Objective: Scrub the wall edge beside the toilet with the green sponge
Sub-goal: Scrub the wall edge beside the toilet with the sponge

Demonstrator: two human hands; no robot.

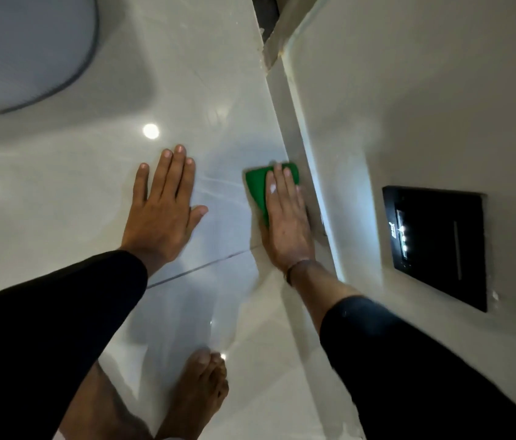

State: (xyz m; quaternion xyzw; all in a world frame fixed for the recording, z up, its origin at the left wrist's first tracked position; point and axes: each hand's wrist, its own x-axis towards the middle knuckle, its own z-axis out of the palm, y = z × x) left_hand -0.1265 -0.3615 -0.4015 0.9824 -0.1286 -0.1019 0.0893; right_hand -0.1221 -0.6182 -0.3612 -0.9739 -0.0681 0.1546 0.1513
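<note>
A green sponge lies flat on the glossy white floor tile, right against the base of the wall edge. My right hand presses down on top of it, fingers flat and together, covering most of its right half. My left hand rests palm-down on the floor to the left of the sponge, fingers spread, holding nothing. The toilet is the rounded grey-white form at the top left.
A black rectangular panel with small lights is set in the wall on the right. My bare foot stands on the tile at the bottom centre. A dark grout line crosses the floor between my wrists. A dark gap shows at the top.
</note>
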